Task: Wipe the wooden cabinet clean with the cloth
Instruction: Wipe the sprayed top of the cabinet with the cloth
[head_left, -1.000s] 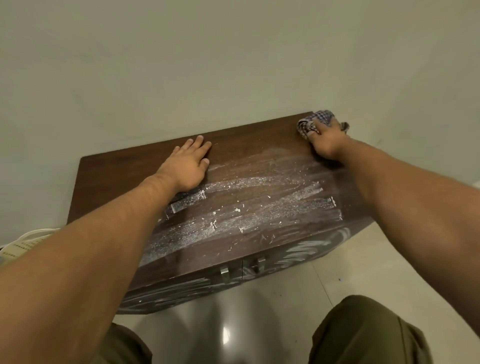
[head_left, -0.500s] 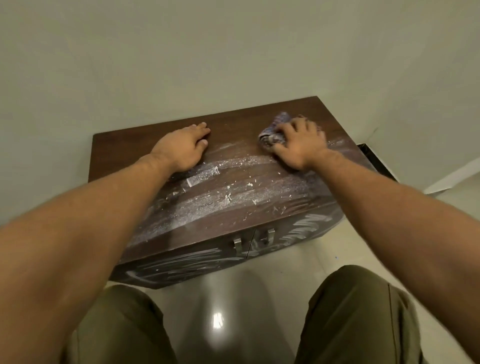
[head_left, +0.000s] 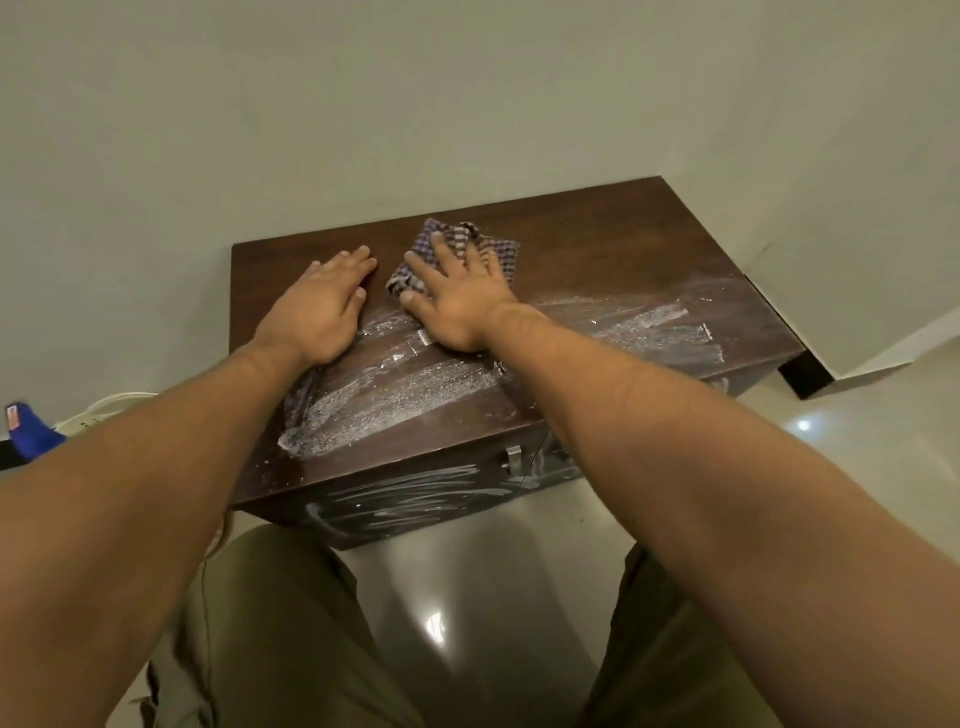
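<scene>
cloth (head_left: 425, 247): checked, bunched flat on the back-centre of the cabinet top, just beside the left hand.
cabinet (head_left: 597, 244): dark wood, set against the wall (head_left: 363, 104). Back strip of the top looks clean.
residue (head_left: 405, 400): white powdery streaks across the middle and front of the top, running out to the right edge. More smears on the front doors (head_left: 405, 501), around the handle (head_left: 511, 457).
right hand (head_left: 460, 296): palm down on the cloth, fingers spread straight and pressing it to the wood. No grip, just pressure.
left hand (head_left: 322, 306): flat on the bare top with fingers together, holding nothing. Reads as a brace.
step: wiping pass along the top. Most of the top and all of the front are not yet done, I'd say.
how to do it well: keep the palm fully over the cloth and the pressure even. Overlap each pass and work back to front so powder heads for one edge. Refold the cloth once it loads up. Move the bracing hand off the dirty zone before that strip is wiped.
risk: powder pushed onto the floor (head_left: 467, 597), or smeared rather than lifted.
</scene>
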